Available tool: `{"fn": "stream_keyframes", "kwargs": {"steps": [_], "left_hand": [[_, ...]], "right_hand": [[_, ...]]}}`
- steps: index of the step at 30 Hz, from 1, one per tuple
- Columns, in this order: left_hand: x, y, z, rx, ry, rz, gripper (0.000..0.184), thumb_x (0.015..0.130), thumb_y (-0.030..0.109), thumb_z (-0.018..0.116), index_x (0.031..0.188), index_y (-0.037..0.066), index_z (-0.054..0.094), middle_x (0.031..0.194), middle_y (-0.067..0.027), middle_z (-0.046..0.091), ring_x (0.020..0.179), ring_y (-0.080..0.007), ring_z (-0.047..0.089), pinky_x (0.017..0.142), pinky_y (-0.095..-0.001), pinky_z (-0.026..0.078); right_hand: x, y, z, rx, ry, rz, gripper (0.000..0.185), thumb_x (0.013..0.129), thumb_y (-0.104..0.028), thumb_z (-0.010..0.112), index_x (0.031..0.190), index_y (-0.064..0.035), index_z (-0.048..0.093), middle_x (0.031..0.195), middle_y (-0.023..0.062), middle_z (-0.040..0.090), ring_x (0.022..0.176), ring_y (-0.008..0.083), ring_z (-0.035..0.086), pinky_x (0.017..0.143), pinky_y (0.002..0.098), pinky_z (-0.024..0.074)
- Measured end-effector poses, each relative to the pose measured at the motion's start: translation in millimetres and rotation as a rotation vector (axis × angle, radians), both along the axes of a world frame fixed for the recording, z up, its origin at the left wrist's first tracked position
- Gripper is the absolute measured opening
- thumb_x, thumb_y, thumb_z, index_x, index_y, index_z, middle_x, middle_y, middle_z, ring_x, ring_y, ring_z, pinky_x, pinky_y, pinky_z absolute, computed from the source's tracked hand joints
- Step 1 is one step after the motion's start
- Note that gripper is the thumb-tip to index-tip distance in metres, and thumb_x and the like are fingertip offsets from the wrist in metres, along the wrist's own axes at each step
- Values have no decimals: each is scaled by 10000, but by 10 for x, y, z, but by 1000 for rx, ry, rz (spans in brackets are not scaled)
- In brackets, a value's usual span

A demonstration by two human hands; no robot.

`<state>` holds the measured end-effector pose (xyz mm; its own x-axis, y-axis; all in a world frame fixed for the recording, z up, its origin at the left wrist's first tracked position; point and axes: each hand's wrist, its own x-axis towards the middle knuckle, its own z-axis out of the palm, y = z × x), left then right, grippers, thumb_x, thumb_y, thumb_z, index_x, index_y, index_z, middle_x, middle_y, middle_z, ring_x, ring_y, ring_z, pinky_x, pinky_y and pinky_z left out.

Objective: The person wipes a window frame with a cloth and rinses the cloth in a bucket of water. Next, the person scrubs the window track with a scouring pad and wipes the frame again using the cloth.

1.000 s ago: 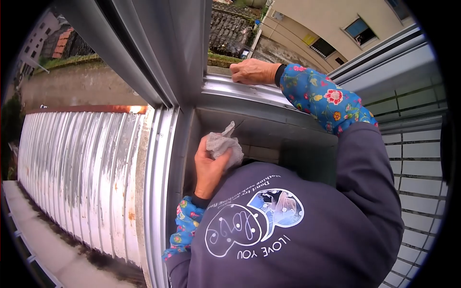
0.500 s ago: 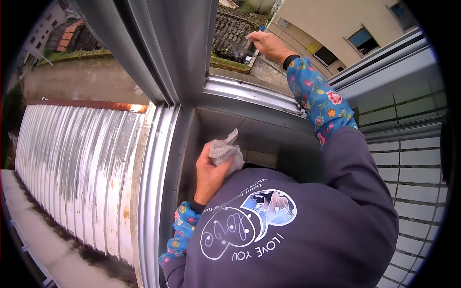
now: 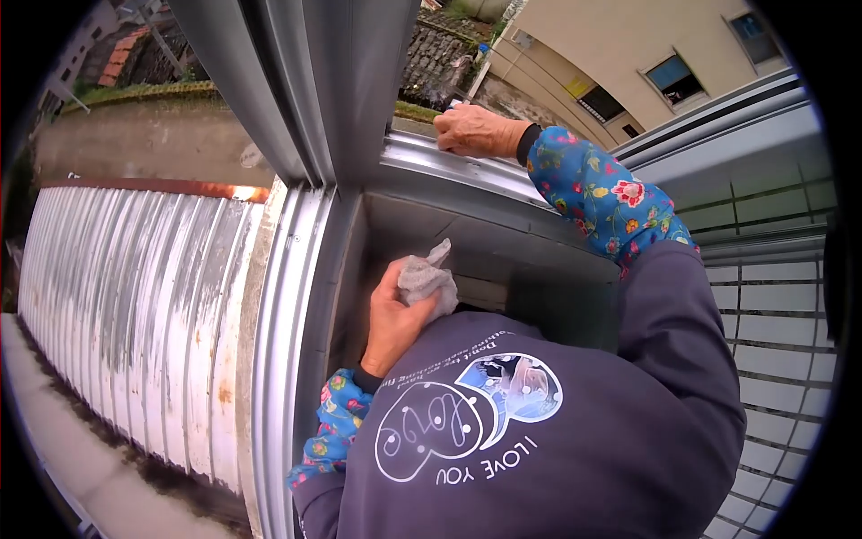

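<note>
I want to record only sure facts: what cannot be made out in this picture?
- Head view: the right hand's curled fingers hide whether it holds anything.
- Head view: the left hand and folds hide part of the cloth.
- Head view: the upper edge cuts off the window frame.
- Head view: some small print on the shirt is too blurred.

Your one view looks from your head, close to the window corner post (image 3: 346, 94), facing forward and steeply down. It takes in your sweatshirt (image 3: 548, 409) below and right of the post, the corrugated metal roof (image 3: 135, 314) left, and the beige building (image 3: 597, 45) farther off, right.
</note>
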<state>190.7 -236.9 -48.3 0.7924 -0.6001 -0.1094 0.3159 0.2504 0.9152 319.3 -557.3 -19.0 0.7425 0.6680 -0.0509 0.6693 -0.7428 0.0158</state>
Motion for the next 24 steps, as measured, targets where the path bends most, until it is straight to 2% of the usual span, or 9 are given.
{"fn": "stream_keyframes", "kwargs": {"steps": [5, 9, 14, 16, 17, 18, 20, 22, 24], "left_hand": [[-7, 35, -14, 2, -11, 20, 388, 768, -86, 670, 1126, 19, 563, 1005, -19, 626, 935, -95, 588, 838, -242, 475], [-13, 110, -59, 13, -31, 27, 402, 779, -53, 668, 1158, 9, 548, 1041, -36, 631, 965, -106, 591, 843, -248, 479], [11, 190, -73, 37, -42, 36, 402, 780, -37, 675, 1159, 8, 548, 1045, -38, 632, 967, -103, 589, 850, -250, 473], [18, 173, -70, 27, -27, 24, 401, 779, -30, 680, 1157, 9, 551, 1045, -38, 632, 969, -103, 588, 856, -252, 469], [-2, 166, -71, 38, -22, 7, 401, 778, -29, 682, 1155, 10, 552, 1045, -38, 632, 971, -102, 586, 859, -253, 468], [-13, 176, -74, 53, -20, -13, 400, 777, -27, 683, 1154, 11, 554, 1045, -38, 632, 974, -102, 585, 862, -254, 467], [20, 156, -116, 48, -71, -8, 397, 777, -25, 687, 1150, 15, 557, 1041, -37, 631, 967, -101, 585, 857, -254, 470], [35, 152, -37, 54, -73, 1, 402, 764, -101, 676, 1128, 32, 568, 999, -15, 631, 944, -97, 589, 861, -261, 473], [34, 201, 8, 69, -21, -5, 401, 766, -100, 675, 1131, 29, 567, 1002, -19, 633, 943, -98, 592, 854, -258, 476]], "right_hand": [[80, -32, -9, -60, 60, 116, 96, 807, -115, 575, 728, -69, 601, 844, 79, 538, 813, 276, 578, 709, 394, 464], [21, 7, 2, -64, 54, 22, 70, 825, -78, 570, 765, -41, 573, 845, 85, 527, 793, 276, 581, 703, 389, 483], [246, -48, 1038, 437, 38, -297, 58, 893, -94, 593, 904, -48, 625, 871, 61, 597, 800, 173, 624, 694, 318, 521], [339, -463, 1337, 967, 213, -537, 258, 906, -227, 642, 1081, -37, 638, 946, 63, 666, 809, 180, 657, 763, 321, 531], [348, -565, 1217, 1628, 440, -436, 242, 949, -221, 587, 1084, -25, 627, 1026, 56, 649, 833, 142, 649, 825, 301, 536], [375, -536, 906, 1508, 349, -835, 297, 912, -270, 624, 1145, -85, 627, 976, 55, 684, 826, 201, 676, 806, 350, 532], [231, -725, 329, -297, -293, -402, 256, 861, -260, 636, 1094, -157, 652, 958, 46, 680, 833, 247, 667, 787, 349, 525], [130, -409, 231, 501, 30, -788, 238, 790, -217, 660, 1024, -176, 662, 945, 47, 656, 838, 275, 644, 757, 355, 510], [-85, -212, 216, 397, 55, -413, 196, 787, -126, 642, 981, -144, 657, 892, 79, 612, 842, 289, 621, 727, 398, 497]]}}
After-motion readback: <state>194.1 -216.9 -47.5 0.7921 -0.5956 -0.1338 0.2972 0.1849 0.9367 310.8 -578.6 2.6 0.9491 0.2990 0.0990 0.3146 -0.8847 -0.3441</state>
